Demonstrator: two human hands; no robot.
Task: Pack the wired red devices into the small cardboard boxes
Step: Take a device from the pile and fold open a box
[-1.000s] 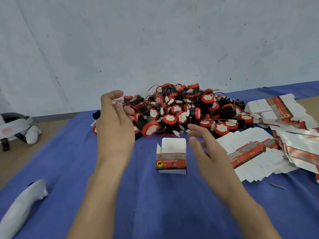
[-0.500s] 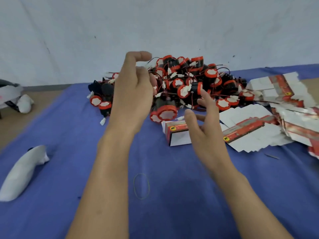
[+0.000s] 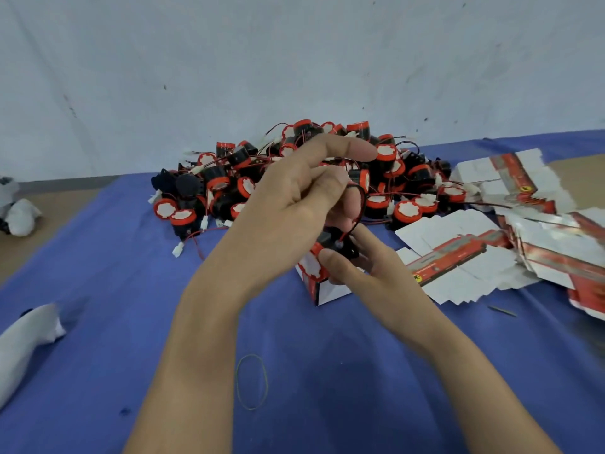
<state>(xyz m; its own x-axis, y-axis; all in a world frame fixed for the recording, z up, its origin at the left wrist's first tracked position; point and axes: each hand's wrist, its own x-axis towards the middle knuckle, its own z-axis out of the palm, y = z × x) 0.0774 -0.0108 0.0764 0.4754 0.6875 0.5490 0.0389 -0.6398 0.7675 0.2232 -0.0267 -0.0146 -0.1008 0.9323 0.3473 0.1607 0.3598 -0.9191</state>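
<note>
A red and black wired device (image 3: 330,253) with a white face is held just above a small cardboard box (image 3: 327,290) lying on its side on the blue cloth. My right hand (image 3: 363,267) grips the device between thumb and fingers. My left hand (image 3: 294,198) is above it, fingers curled, pinching the device's red and black wire (image 3: 360,208) in a loop. Behind both hands lies a big pile of the same red devices (image 3: 294,178) with tangled wires and white plugs.
Flat unfolded box blanks (image 3: 484,253) are heaped at the right, up to the table edge. A rubber band (image 3: 252,381) lies on the cloth near me. A white bundle (image 3: 23,342) sits at the left edge, another white object (image 3: 19,211) at far left.
My left hand came down from the pile with a device and its wire. My right hand closed on the device over the box, which now lies tipped on its side.
</note>
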